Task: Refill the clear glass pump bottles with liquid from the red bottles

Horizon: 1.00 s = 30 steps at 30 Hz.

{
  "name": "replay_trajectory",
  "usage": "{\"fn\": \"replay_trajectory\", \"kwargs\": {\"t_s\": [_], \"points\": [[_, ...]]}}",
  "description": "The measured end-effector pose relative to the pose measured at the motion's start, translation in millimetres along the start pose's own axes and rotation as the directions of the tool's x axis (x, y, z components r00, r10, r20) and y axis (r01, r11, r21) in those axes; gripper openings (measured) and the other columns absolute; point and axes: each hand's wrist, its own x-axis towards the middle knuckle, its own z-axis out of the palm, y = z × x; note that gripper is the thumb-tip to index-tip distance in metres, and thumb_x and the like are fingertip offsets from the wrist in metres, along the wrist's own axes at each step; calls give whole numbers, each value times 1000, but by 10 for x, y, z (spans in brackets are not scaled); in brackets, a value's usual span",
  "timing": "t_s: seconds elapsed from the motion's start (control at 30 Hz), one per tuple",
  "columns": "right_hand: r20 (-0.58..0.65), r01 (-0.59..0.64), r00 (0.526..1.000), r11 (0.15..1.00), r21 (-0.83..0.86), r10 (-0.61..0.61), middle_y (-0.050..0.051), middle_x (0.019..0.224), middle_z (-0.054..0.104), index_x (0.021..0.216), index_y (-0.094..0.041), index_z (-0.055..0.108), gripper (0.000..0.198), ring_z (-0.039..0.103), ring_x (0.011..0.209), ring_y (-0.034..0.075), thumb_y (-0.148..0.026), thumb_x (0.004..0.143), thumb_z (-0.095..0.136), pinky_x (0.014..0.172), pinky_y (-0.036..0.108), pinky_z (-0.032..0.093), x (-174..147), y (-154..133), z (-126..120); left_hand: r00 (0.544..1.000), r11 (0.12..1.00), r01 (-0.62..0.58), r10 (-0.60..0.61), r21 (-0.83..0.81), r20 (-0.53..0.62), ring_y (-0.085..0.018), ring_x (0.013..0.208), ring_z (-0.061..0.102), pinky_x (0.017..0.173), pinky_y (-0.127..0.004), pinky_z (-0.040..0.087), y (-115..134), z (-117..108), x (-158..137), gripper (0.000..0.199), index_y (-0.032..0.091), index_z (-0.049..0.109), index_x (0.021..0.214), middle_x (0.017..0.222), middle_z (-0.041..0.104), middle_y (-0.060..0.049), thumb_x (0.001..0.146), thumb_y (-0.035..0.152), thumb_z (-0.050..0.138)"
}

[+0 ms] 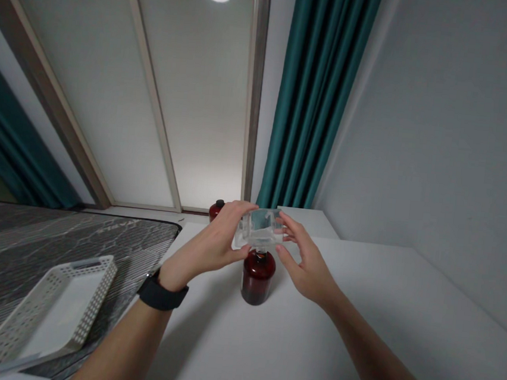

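Clear container [259, 226] held at both ends

The left hand [219, 237] has its grip around the 9 o'clock end, the right hand [311, 270] the 3 o'clock end. It sits at 12 o'clock from a red-brown bottle [257, 280] on the table [310, 351].

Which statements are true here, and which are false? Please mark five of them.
1. The left hand and right hand hold a clear container. True.
2. The wristband is on the right wrist. False: the wristband is on the left.
3. A red bottle stands upright on the white table. True.
4. The basket is on this table. False: the basket is on a grey surface.
5. A second bottle is partly behind the left hand. True.
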Motion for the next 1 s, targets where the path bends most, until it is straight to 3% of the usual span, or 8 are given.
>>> {"fn": "replay_trajectory", "kwargs": {"t_s": [0.53, 1.0], "points": [[2, -37, 999, 999, -15, 37, 11, 144, 50, 152, -32, 30, 64, 56, 120, 26, -20, 94, 52, 105, 51, 46, 0, -26, -4, 1000, 999, -28, 28, 30, 8, -31, 127, 48, 105, -50, 48, 30, -21, 0, 66, 26, 29, 138, 135, 46, -12, 84, 15, 64], [15, 1, 1000, 999, -43, -1, 11, 142, 49, 153, -33, 27, 67, 54, 124, 27, -19, 93, 53, 107, 52, 45, 8, -63, -40, 999, 998, -52, 51, 34, 11, -31, 129, 45, 107, -52, 46, 36, -26, -1, 65, 27, 30, 138, 135, 47, -12, 84, 15, 64]]}}
